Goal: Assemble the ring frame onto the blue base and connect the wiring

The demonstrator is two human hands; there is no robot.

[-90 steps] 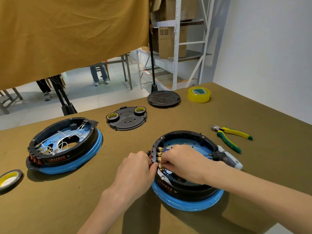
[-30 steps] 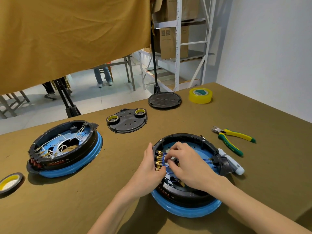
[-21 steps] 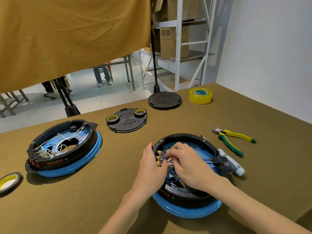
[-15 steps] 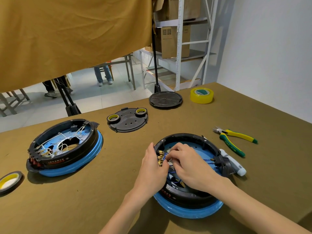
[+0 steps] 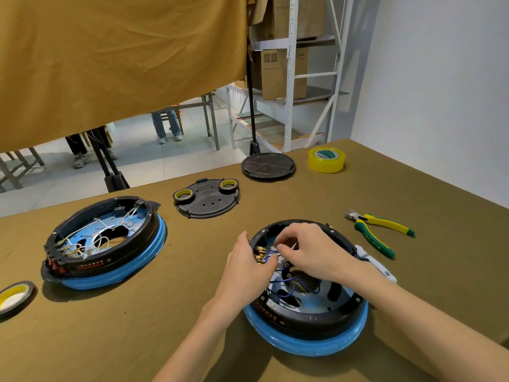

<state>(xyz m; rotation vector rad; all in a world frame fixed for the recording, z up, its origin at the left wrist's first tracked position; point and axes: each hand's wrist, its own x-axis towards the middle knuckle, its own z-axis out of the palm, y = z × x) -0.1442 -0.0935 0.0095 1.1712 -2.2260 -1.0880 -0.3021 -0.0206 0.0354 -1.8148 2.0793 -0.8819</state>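
A black ring frame (image 5: 311, 317) sits on a blue base (image 5: 308, 343) near the table's front. Gold terminals (image 5: 260, 255) line the frame's left inner wall, with thin blue wires (image 5: 286, 281) running from them across the inside. My left hand (image 5: 246, 267) grips the frame's left wall by the terminals, thumb inside. My right hand (image 5: 311, 250) reaches over the ring and pinches a wire end between fingertips just right of the terminals. The far half of the ring is hidden under this hand.
A second ring frame on a blue base (image 5: 106, 241) with white wiring lies at left. Behind are a black lid with two tape rolls (image 5: 208, 199), a round black cover (image 5: 268, 166) and yellow tape (image 5: 326, 159). Green-yellow cutters (image 5: 376, 230) lie right; another tape roll (image 5: 13, 296) far left.
My right hand has lifted and shifted slightly toward the ring's far side, fingers now pinching a wire near the terminals. My left hand stays on the frame's left wall.
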